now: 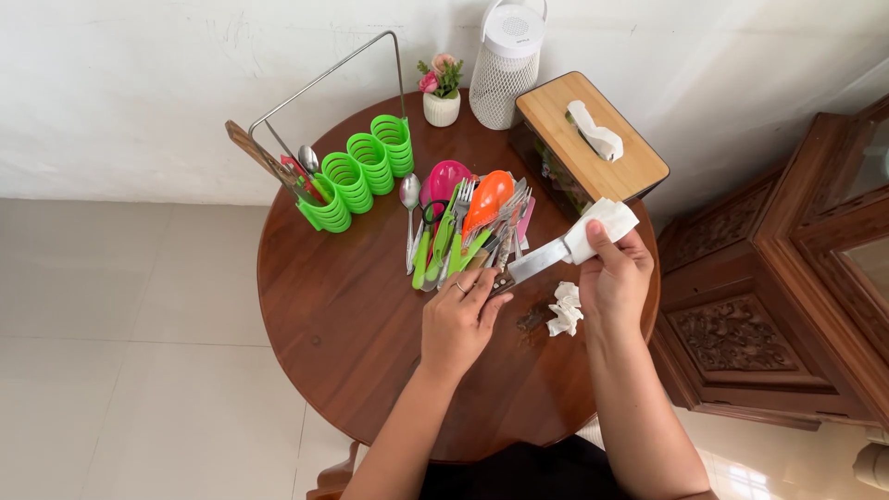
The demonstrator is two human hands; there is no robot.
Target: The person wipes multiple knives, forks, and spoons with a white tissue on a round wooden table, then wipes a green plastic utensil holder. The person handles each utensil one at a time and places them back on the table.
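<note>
Right now the left hand (460,318) grips the handle end of a knife (532,262), fingers curled closed around it, a ring showing on one finger. The knife's flat steel blade runs up and to the right from that hand, held just above the round wooden table (343,324). The right hand (613,275) pinches a folded white tissue (600,227) over the far end of the blade, thumb on top and fingers wrapped underneath, so the tissue covers the tip.

Taking the table as the landmark: the knife hangs over its right-hand half, near the edge closest to the person. A crumpled white tissue (564,309) lies on the table top just below the blade, between the two hands. At the table's centre lies a loose heap of cutlery (468,231), with forks, a steel spoon, green-handled pieces and pink and orange plastic spoons; the left hand's knuckles are just beside it. Toward the table's far left stands a green plastic cutlery holder (356,176) made of ringed tubes with a wire handle, a few utensils standing in its leftmost tube. At the far rim sit a small white pot of pink flowers (441,97) and a white mesh-sided speaker (505,69). On the far right rim rests a wooden-lidded tissue box (593,139), a tissue poking from its slot.
</note>
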